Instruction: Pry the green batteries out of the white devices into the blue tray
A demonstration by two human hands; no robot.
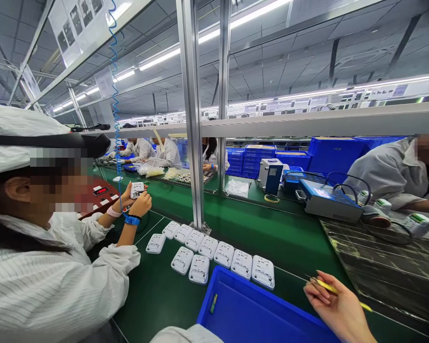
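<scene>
Green matting covers the long worktop [264, 233] under strip-lit ceiling panels and aluminium framing. White plastic casings [214, 255] lie in rows beside a blue bin [250, 309]. Right hand [338, 307], fingers closed on a yellow tool [329, 287], hovers near the bin's corner.

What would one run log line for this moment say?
right hand: holds yellow tool | left hand: out of view | blue bin: beside right hand | white adapters: rows on green belt | co-worker: holds one adapter
</scene>
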